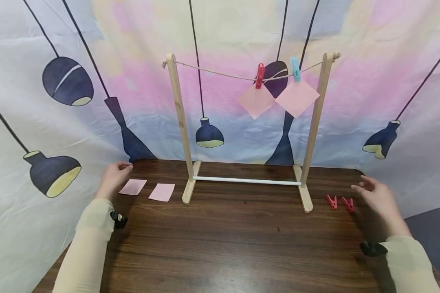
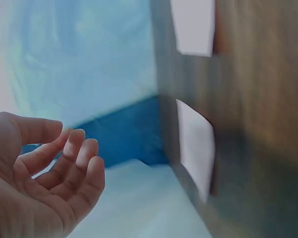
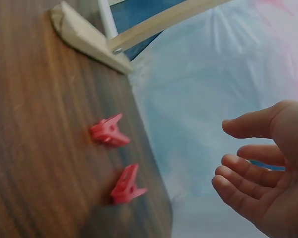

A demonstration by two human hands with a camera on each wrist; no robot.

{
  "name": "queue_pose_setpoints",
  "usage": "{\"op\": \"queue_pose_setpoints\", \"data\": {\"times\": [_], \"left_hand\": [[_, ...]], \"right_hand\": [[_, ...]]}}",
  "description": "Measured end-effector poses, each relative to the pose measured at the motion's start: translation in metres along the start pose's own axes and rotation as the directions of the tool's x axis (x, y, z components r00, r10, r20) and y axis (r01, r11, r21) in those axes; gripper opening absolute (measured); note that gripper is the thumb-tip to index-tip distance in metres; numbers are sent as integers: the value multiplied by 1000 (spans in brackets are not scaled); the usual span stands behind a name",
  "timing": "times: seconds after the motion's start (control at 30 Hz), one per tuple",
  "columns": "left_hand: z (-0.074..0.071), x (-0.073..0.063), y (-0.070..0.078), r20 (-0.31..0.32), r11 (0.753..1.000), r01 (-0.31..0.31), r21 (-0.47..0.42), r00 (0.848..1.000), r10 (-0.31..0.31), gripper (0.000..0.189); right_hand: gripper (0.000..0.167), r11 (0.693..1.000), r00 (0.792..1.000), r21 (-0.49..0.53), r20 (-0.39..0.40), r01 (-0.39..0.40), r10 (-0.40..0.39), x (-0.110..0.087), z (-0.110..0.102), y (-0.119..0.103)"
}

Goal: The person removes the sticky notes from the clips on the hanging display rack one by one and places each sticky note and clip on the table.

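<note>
My left hand [image 1: 114, 178] hovers beside two pink paper squares [image 1: 161, 192] lying on the table; its fingers are loosely curved with nothing in them. Over at the right, my right hand [image 1: 378, 196] is held near two red clothespins [image 1: 348, 204], apart from them, thumb and fingers separated. Between the hands stands a wooden rack with a string [image 1: 220, 73] tied across its posts. From the string hang two more pink squares by a corner, one under a red clothespin [image 1: 260, 76], the other under a light blue clothespin [image 1: 295, 69].
The rack's wooden feet [image 1: 306, 199] and white crossbar [image 1: 247, 180] stand toward the back of the dark wooden table [image 1: 220, 244]. Behind it hangs a cloth backdrop [image 1: 139, 81] printed with lamps.
</note>
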State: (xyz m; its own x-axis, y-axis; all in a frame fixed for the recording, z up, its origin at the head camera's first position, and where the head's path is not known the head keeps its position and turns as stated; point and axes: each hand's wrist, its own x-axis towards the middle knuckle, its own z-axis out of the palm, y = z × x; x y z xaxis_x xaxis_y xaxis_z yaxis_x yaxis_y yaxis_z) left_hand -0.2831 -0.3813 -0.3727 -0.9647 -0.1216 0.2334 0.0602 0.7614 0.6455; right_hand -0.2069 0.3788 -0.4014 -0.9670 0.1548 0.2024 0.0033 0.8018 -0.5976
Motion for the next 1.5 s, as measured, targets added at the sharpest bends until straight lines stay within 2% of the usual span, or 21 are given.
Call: {"op": "queue_pose_setpoints", "data": {"times": [0.13, 0.27, 0.63, 0.83, 1.1, 1.5], "left_hand": [[3, 4, 27, -7, 998, -45, -40, 999, 45, 39], [4, 6, 53, -20, 994, -98, -43, 995, 97, 40], [12, 6, 116, -75, 970, -219, -102, 974, 212, 39], [18, 6, 144, -86, 938, -286, -197, 958, 274, 38], [28, 6, 177, -91, 883, -363, -297, 931, 352, 33], [48, 10, 225, -22, 816, -365, -448, 917, 398, 30]], "right_hand": [[66, 1000, 999, -8, -40, 30, -30, 4, -5, -12], [66, 998, 996, 1, -76, 56, -56, 7, -10, -25], [65, 990, 984, 50, -129, 131, -124, 10, -21, -63], [63, 985, 975, 52, -159, 164, -154, 13, -28, -84], [62, 976, 962, 77, -199, 204, -185, 18, -34, -113], [55, 958, 929, 97, -289, 270, -233, 23, -42, -152]]}}
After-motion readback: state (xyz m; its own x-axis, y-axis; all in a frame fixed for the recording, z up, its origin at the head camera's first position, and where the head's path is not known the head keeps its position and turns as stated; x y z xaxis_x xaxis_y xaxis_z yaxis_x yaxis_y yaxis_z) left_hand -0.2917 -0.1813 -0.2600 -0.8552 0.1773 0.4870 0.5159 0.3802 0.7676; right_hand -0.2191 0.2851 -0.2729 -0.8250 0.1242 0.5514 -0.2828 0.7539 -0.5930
